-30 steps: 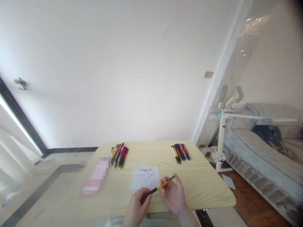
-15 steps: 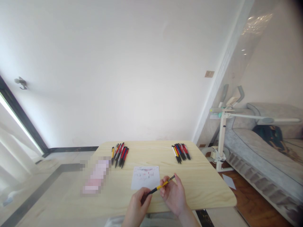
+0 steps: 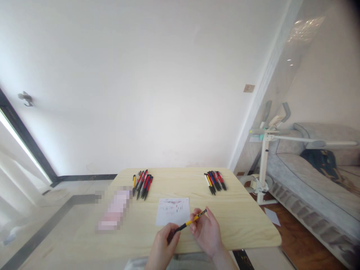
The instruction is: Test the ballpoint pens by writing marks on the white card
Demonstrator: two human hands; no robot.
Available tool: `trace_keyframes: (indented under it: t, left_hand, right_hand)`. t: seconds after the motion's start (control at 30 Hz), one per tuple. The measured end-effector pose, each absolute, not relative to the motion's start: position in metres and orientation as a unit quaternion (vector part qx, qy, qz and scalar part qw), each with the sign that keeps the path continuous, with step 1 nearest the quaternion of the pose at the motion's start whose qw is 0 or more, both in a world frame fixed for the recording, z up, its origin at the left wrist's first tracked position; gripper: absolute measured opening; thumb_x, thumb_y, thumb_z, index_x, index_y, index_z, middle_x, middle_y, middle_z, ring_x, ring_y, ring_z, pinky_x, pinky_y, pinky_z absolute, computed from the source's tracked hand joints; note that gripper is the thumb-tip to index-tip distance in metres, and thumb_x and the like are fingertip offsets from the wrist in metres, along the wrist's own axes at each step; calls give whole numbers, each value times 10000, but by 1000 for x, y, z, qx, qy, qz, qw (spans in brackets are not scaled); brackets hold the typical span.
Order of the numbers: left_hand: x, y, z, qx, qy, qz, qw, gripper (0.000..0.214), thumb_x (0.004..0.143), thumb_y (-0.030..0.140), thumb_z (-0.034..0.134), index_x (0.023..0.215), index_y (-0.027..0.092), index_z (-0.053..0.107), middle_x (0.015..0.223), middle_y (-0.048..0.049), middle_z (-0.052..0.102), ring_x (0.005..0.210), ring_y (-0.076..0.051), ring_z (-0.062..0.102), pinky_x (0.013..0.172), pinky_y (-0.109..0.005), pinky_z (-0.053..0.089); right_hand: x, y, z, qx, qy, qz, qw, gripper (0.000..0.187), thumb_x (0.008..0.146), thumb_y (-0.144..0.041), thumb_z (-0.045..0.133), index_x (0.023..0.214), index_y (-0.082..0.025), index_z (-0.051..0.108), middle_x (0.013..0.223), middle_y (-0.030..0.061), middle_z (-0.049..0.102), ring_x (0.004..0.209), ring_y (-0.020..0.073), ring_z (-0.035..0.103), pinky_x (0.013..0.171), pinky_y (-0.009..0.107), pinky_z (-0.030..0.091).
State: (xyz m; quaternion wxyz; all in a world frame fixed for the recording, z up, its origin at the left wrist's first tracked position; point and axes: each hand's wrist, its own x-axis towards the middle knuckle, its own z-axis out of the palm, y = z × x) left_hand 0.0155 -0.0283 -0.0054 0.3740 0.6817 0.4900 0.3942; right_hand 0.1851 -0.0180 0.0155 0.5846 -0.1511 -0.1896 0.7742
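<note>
I hold a yellow and black pen [image 3: 190, 221] slantwise over the near edge of the light wooden table [image 3: 242, 221]. My left hand [image 3: 163, 247] pinches its lower black end. My right hand [image 3: 206, 232] grips the yellow upper part with closed fingers. Just beyond the pen lies a small white paper [image 3: 172, 211] with coloured scribbles. One row of pens [image 3: 142, 184], red, grey and yellow, lies at the far left of the table. Another row of pens [image 3: 214, 181], black, blue, red, yellow and white, lies at the far right.
A blurred pink object [image 3: 114, 210] lies on the table's left part. Right of the table stands a white lamp stand [image 3: 264, 165] with a long arm, and behind it a grey sofa [image 3: 312, 183]. A white wall rises behind the table.
Both hands stay where they were on the pen. Only the pen's upper end has shifted very slightly.
</note>
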Motion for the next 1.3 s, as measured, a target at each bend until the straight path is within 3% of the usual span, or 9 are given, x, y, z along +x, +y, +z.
trace_keyframes:
  t: [0.4, 1.3]
  left_hand:
    - [16, -29, -1, 679, 494, 390, 377, 159, 773, 284, 483, 773, 162, 586, 628, -7, 578, 589, -138, 508, 541, -218, 379]
    - [17, -32, 4, 686, 494, 395, 361, 147, 767, 265, 493, 768, 167, 603, 654, -16, 608, 599, -143, 523, 560, -219, 388]
  right_hand:
    - [185, -18, 13, -153, -200, 771, 585, 358, 864, -440, 337, 855, -174, 577, 717, 50, 616, 523, 124, 533, 515, 236, 375]
    - [182, -18, 17, -167, -184, 763, 597, 412, 848, -494, 348, 804, -168, 597, 702, 51, 622, 508, 113, 503, 523, 237, 369]
